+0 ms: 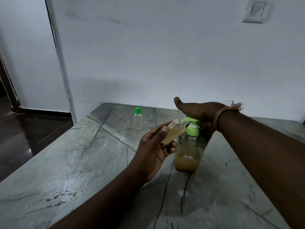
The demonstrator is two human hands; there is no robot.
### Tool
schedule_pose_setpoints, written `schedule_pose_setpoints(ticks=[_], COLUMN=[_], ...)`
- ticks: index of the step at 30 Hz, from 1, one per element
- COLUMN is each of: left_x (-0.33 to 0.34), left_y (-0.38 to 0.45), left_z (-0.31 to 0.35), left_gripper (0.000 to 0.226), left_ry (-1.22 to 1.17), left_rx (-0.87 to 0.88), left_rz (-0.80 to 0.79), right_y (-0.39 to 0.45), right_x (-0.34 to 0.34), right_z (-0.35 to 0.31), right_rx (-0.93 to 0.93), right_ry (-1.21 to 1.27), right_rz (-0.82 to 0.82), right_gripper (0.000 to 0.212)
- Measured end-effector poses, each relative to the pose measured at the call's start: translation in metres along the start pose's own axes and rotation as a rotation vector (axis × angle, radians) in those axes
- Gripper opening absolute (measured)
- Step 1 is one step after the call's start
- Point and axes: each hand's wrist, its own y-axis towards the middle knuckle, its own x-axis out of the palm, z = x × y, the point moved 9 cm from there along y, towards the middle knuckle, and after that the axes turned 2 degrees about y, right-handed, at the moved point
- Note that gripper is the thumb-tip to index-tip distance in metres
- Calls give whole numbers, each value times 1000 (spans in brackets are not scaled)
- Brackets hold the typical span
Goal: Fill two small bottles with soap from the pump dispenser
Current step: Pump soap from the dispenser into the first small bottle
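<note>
A clear pump dispenser point(189, 156) with a light green pump head stands on the marble table point(82, 162); yellowish soap fills its lower part. My right hand point(196, 111) presses flat on the pump head, thumb pointing away. My left hand point(153, 151) grips a small uncapped bottle point(173, 132), tilted, with its mouth at the pump spout. Yellowish soap shows inside it. A second small bottle point(137, 119) with a green cap stands upright farther back on the table, apart from both hands.
The table's left edge drops to a dark floor point(24, 129). A white wall point(165, 55) rises right behind the table. Water droplets point(69, 187) lie on the near left of the surface. A thread band circles my right wrist.
</note>
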Motion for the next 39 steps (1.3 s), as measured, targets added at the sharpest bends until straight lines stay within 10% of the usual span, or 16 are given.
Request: schedule_pose_setpoints(ticks=[9,17,23,32,39], left_x=[1,2,1,3,2], left_y=[0,0,0,-1,-1], left_z=[-3,-1,-2,0,-2], left_gripper=[38,37,35,37,37], left_ry=[-7,-17,-15,-26,-23], left_rx=[-5,2,1,8,0], left_rz=[-17,-26,-23,-16,-14], right_y=[9,-6,3,-12,1], right_x=[-7,8,-5,10,-6], right_z=[-16,6,-16,0,-15], right_rx=[-182,91,-180,36,-160], right_ry=[-219,85,-218,56,-228], right_rz=[160,-78,144,-79,159], right_gripper=[75,103,75,98,79])
